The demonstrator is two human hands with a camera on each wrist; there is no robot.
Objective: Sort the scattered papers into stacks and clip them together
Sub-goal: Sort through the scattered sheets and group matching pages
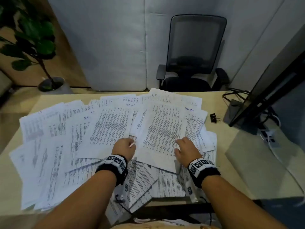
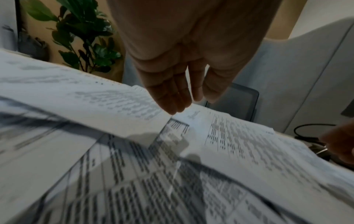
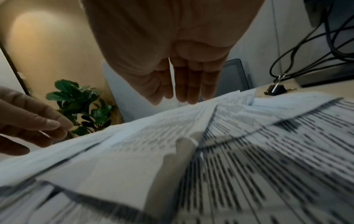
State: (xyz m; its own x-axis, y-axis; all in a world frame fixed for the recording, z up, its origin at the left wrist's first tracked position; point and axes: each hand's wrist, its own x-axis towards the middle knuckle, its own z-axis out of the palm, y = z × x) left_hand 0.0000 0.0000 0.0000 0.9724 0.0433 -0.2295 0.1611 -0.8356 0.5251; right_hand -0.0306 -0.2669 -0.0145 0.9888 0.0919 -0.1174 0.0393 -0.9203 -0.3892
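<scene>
**A:** What's nearest?

**B:** Printed papers (image 1: 105,129) overhanging the near edge of the pale worktop (image 1: 231,142), spread in overlapping sheets across most of it, none stacked or clipped.

**A:** And the hands?

**B:** Both sit over the middle of the pile, each wrist wearing a black band with square markers. The left hand (image 1: 124,147) hovers by the near left corner of the top sheet (image 1: 162,129); from the left wrist view its fingers (image 2: 172,97) are straight and relaxed, pointing down at the paper, the grip apart and holding nothing. The right hand (image 1: 187,148) lies on the right side of that same sheet, fingers (image 3: 188,86) straight and close together, also a loose grip around nothing. Whether the fingertips actually press the sheet, I cannot tell.

**A:** Any clips?

**B:** One black binder clip (image 1: 214,118) on bare worktop, just beyond the papers' right edge.

**A:** Farther back?

**B:** A dark monitor (image 1: 264,90) with cables at right, a black mesh office chair (image 1: 193,55) beyond the worktop, a potted plant (image 1: 34,40) at left.
</scene>
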